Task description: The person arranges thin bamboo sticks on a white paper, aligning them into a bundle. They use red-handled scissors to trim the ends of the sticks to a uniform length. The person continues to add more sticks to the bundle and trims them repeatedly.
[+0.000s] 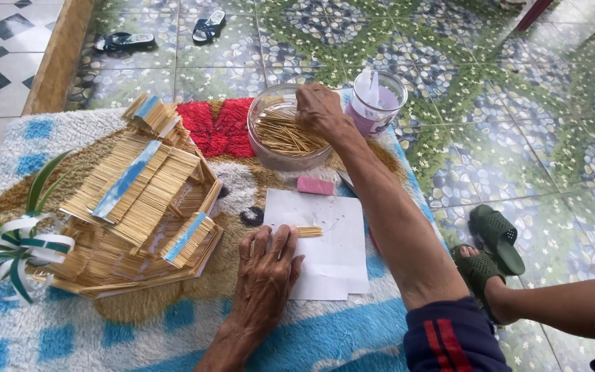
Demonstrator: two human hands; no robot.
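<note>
My left hand (267, 270) lies flat on a white sheet of paper (330, 258), its fingers pressing a short row of thin wooden sticks (309, 231). My right hand (319, 109) reaches into a clear round bowl (277, 155) full of loose wooden sticks (287, 136), fingers pinched down among them. A model house built of sticks (139, 207), with blue strips on its roofs, stands to the left of the paper.
A pink eraser (315, 185) lies between bowl and paper. A clear cup (377, 102) with purple contents stands right of the bowl. Green-white leaves (15, 244) sit at the left. All rests on a fluffy rug (139, 331). Sandals (206, 26) lie on the tiles; my foot wears a green sandal (494, 251).
</note>
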